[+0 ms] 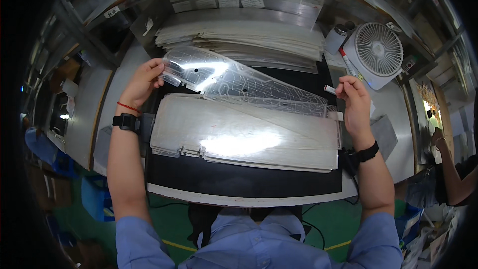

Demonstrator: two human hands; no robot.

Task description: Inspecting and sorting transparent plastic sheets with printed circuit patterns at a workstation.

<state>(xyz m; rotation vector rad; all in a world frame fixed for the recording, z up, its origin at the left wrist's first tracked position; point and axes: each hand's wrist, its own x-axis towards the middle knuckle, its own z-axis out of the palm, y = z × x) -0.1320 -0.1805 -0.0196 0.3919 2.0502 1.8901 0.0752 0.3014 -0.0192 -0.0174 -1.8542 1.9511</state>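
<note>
Because only the left hand (pixel 148 78) grips the clear sheet (pixel 261 88), pinching its left end between thumb and fingers, nothing steadies the rest of its slanting length. The sheet crosses the middle of the table (pixel 224 200), its right end lower and nearer, over the far part of the near stack (pixel 239 125) of thin pale panels; I cannot tell how much of it touches them. Where it does, a sideways pull could scuff its lined face or shift the upper panels, whose left and near edges sit unevenly. A loose pinch could let the smooth sheet twist or slide toward the black mat (pixel 239 178).

The right hand (pixel 356 102), near the sheet's right end but apart from it, has its fingers curled and appears to pinch a small white stick (pixel 329 89), perhaps a marker, its end pointing left. If that end is a bare tip, a careless brush could leave a stray stroke; it is too small to tell. Strong glare on the sheet and the near stack could hide a scratch or faint line. The fan (pixel 379 50) at far right might flutter the free end if it blows this way, and the far stack (pixel 249 32), just behind, could snag a sheet swung too far.
</note>
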